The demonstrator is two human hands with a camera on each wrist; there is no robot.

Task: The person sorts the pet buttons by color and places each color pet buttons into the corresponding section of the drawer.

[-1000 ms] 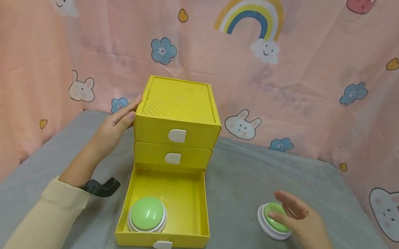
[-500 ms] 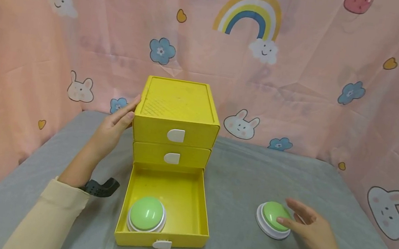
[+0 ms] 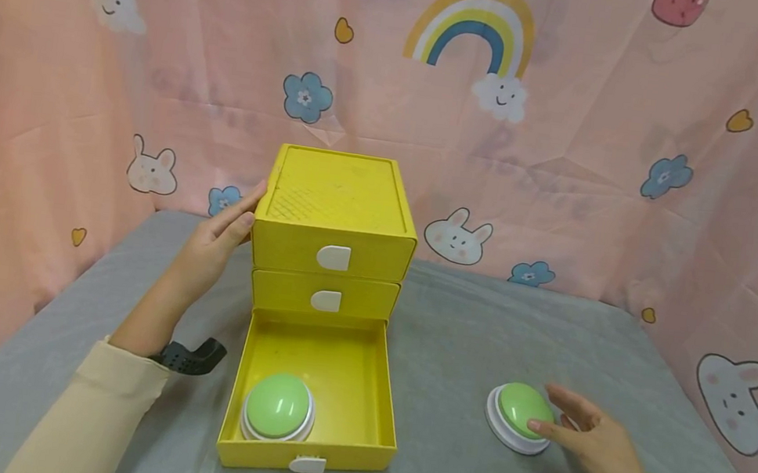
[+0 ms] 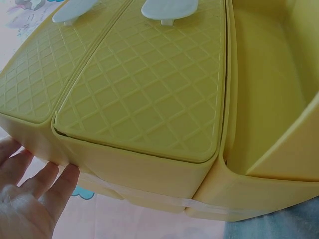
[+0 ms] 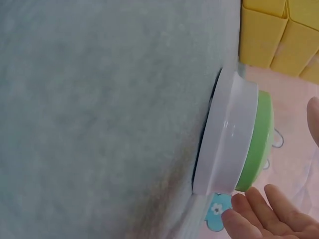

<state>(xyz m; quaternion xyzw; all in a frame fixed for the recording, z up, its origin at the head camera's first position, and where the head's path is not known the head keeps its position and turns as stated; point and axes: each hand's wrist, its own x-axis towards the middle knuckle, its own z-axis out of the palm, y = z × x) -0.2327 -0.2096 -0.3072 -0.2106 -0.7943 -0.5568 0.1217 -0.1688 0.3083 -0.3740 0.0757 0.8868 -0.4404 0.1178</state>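
A yellow drawer cabinet [image 3: 339, 184] stands mid-table with its bottom drawer [image 3: 346, 390] pulled out. In that drawer's front left part sits a green-domed push button [image 3: 278, 405] with a white base. My left hand [image 3: 205, 251] rests against the cabinet's left side; in the left wrist view its straight fingertips [image 4: 65, 179] touch the wall. A second green-and-white push button [image 3: 518, 418] lies on the table to the right. Beside its right edge is my right hand [image 3: 591, 444], fingers extended and thumb overlapping the green dome in the head view. Nothing is gripped in either hand.
A grey cloth [image 3: 449, 356] covers the table. Pink printed curtains [image 3: 584, 72] hang behind and at both sides. The cabinet's upper drawer [image 3: 376, 258] and middle drawer [image 3: 371, 300] are closed. A black wrist strap [image 3: 190, 357] shows at the left wrist.
My right hand has shifted slightly right and down, from over the table button to its right edge. The left hand stays on the cabinet, and both buttons keep their places.
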